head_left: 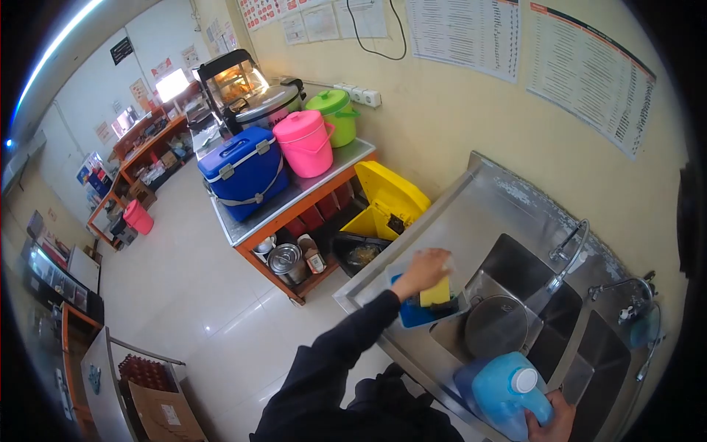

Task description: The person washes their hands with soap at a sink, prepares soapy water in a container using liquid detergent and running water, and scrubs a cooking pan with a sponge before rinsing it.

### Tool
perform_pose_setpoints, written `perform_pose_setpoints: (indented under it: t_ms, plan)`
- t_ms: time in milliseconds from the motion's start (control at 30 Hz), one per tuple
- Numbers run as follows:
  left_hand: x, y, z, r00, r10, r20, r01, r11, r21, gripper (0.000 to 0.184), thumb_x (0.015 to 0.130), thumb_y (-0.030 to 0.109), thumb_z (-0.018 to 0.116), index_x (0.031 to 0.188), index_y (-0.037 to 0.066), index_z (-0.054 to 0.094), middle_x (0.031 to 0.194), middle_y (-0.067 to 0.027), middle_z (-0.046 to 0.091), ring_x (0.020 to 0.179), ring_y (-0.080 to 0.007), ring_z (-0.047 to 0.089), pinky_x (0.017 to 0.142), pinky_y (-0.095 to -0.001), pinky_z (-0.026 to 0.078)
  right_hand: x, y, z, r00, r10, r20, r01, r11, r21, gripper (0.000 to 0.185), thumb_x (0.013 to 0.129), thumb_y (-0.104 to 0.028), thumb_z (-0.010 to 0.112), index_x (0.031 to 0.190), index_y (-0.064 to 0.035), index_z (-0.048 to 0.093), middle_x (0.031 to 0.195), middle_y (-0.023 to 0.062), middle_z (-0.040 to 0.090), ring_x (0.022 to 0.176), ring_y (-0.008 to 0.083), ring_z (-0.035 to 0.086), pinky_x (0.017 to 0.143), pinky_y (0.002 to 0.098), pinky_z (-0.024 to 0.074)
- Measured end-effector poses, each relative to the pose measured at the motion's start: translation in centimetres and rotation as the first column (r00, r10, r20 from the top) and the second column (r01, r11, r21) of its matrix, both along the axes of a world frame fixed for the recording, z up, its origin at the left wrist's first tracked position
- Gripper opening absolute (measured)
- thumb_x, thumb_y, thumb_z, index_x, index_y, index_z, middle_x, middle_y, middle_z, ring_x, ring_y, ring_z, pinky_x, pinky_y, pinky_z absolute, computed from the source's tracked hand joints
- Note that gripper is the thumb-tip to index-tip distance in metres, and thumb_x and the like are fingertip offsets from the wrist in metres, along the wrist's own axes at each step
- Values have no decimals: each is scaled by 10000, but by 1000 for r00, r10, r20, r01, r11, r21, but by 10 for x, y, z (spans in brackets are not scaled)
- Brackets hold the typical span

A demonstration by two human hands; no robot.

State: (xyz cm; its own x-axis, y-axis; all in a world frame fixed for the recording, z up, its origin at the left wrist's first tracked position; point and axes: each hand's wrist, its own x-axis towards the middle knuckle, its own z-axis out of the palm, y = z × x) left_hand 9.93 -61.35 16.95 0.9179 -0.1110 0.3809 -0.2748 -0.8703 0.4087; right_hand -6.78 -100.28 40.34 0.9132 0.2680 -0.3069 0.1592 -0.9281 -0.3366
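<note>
My left hand is over a clear plastic tub that holds blue liquid and a yellow sponge. Its fingers reach across the tub's far side, just above the sponge; what they hold, if anything, is blurred. At the lower right, my right hand is wrapped round the handle of a blue jug with a white cap. The jug leans over the sink counter's front edge. Beside the tub, a round metal pan lies in the left sink basin.
Two faucets rise behind the basins. Left of the steel counter are a yellow bin with its lid up and a cart bearing a blue cooler, a pink bucket and a green bucket.
</note>
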Motion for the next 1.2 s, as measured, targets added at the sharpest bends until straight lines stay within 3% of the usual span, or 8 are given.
perform_pose_setpoints:
  t_ms: [333, 433, 633, 733, 967, 1067, 1100, 1200]
  plan:
    - [41, 64, -74, 948, 132, -291, -115, 991, 75, 252, 840, 227, 563, 965, 14, 514, 856, -212, 625, 841, -394, 607, 721, -470, 479, 3, 14, 1, 996, 40, -83, -48, 994, -97, 424, 824, -281, 665, 1153, -31, 571, 1004, 216, 635, 921, 368, 615, 820, 430, 473]
    - [47, 81, -73, 945, -138, -296, 99, 985, -143, 177, 822, 183, 559, 882, 27, 503, 769, -198, 615, 764, -379, 603, 655, -444, 458, 2, 9, -7, 998, 23, -56, -27, 996, -81, 422, 828, -284, 660, 1152, -28, 573, 995, 212, 635, 911, 351, 617, 815, 422, 474]
    - [44, 106, -100, 826, -449, -342, 293, 859, -420, 202, 885, 181, 539, 791, 53, 415, 644, -38, 420, 616, -135, 417, 568, -310, 367, 8, 18, -2, 984, -87, -158, 47, 969, -244, 479, 823, -362, 660, 1166, -38, 573, 983, 201, 637, 895, 335, 618, 803, 418, 475]
    - [37, 108, -110, 767, -539, -347, 198, 714, -671, 207, 901, 167, 524, 769, 82, 389, 662, 32, 363, 631, -70, 357, 558, -253, 338, 8, 17, -3, 976, -119, -183, 74, 969, -234, 496, 817, -376, 650, 1185, -54, 563, 975, 216, 637, 886, 353, 618, 777, 431, 477]
    - [0, 90, -85, 666, -522, -532, -131, 621, -773, 200, 885, 157, 522, 995, 128, 357, 716, 3, 448, 628, -75, 482, 458, -244, 470, 4, 16, -3, 990, 132, -54, -140, 973, -185, 435, 774, -164, 645, 1165, -21, 519, 824, 292, 602, 785, 462, 589, 654, 494, 483]
    - [-11, 63, -63, 669, -503, -547, -247, 545, -802, 276, 888, 150, 493, 1092, 151, 308, 860, -40, 512, 767, -106, 497, 566, -253, 467, -4, 12, 2, 994, 110, 4, -108, 986, -131, 426, 764, -155, 659, 1135, 1, 522, 788, 304, 593, 766, 478, 579, 660, 496, 481]
    - [-10, 55, -61, 640, -527, -559, -259, 537, -803, 493, 882, 152, 489, 1289, 184, 213, 984, -81, 514, 837, -140, 503, 580, -266, 480, -6, 9, 4, 995, 98, 25, -95, 989, -115, 415, 770, -163, 652, 1129, 2, 526, 796, 301, 597, 770, 477, 581, 662, 498, 481]
    - [-14, 28, -47, 700, -532, -476, -198, 496, -845, 672, 897, 171, 506, 1414, 202, 77, 857, -49, 479, 702, -138, 524, 510, -277, 516, -27, 0, 12, 999, -51, -10, 48, 982, -185, 431, 777, -178, 657, 1144, 7, 526, 783, 297, 599, 750, 481, 580, 656, 504, 479]
